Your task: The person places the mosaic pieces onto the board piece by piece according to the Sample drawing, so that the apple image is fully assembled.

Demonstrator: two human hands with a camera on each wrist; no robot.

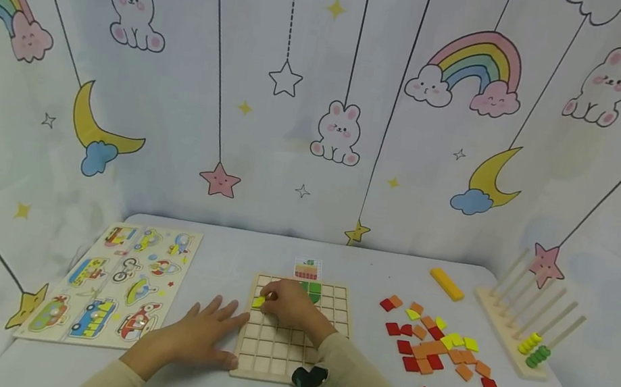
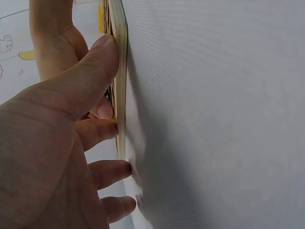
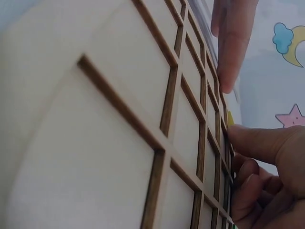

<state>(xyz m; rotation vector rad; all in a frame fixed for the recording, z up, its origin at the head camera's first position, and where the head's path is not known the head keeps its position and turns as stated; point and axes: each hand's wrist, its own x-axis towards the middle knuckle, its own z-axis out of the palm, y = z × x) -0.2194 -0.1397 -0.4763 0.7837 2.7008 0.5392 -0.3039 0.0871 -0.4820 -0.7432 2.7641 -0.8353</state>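
Note:
A wooden grid board (image 1: 268, 370) lies flat on the table in the head view. My right hand (image 1: 292, 303) reaches over its upper left part. Thumb and fingertips pinch a yellow tile (image 1: 258, 303) at a cell near the board's left edge; in the right wrist view, only a sliver of the yellow tile (image 3: 230, 118) shows past the thumb. Green tiles (image 1: 315, 288) sit in cells near the board's top, partly behind that hand. My left hand (image 1: 203, 334) rests with fingers spread along the left edge, its thumb and fingertips against the board's side (image 2: 122, 90).
A small picture card (image 1: 307, 268) lies behind the board. Loose red, orange and yellow tiles (image 1: 433, 346) spread to the right. Farther right are a yellow bar (image 1: 447, 284) and a peg stand (image 1: 509, 333) with beads. A vehicle puzzle board (image 1: 110, 283) lies at left.

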